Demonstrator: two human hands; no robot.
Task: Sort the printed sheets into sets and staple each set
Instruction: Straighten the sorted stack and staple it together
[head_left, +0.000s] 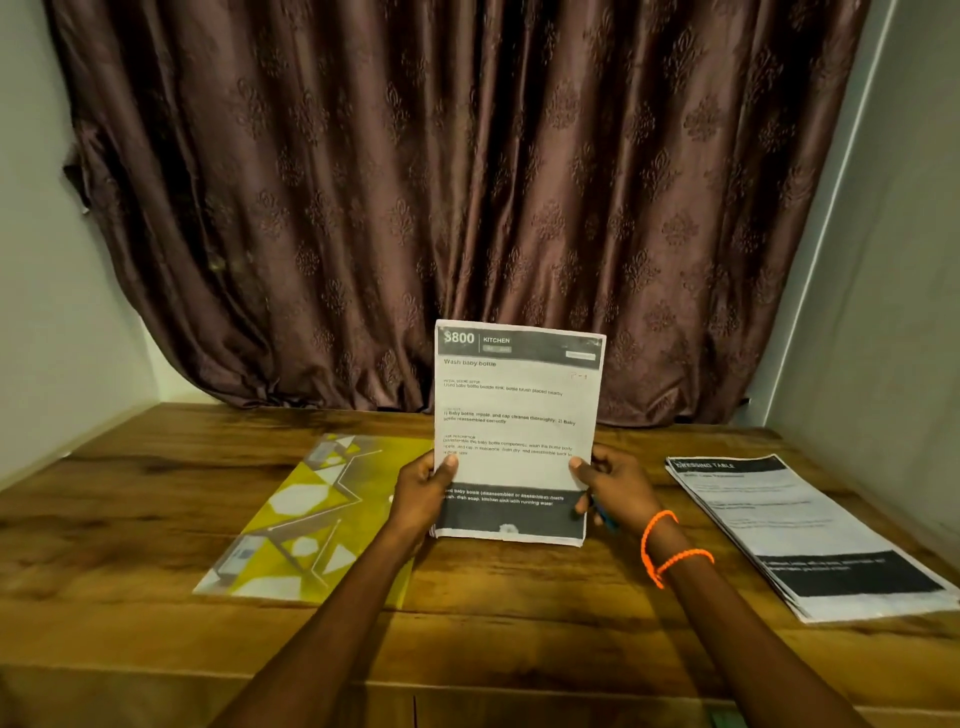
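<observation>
Left grip (423, 491) and right grip (613, 486) pinching (thumbs forward).

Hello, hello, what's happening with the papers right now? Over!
Left hand and right hand grip upright "Wash baby bottle" sheets. "Dressing Table" stack flat at right. Yellow folder at left. No stapler visible.

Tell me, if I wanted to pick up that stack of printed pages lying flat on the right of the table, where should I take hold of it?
Probably the near right corner of the flat stack: its sheets fan out there, close to the table edge, giving fingers an edge to slip under. Come from the right, thumb on top.
</observation>
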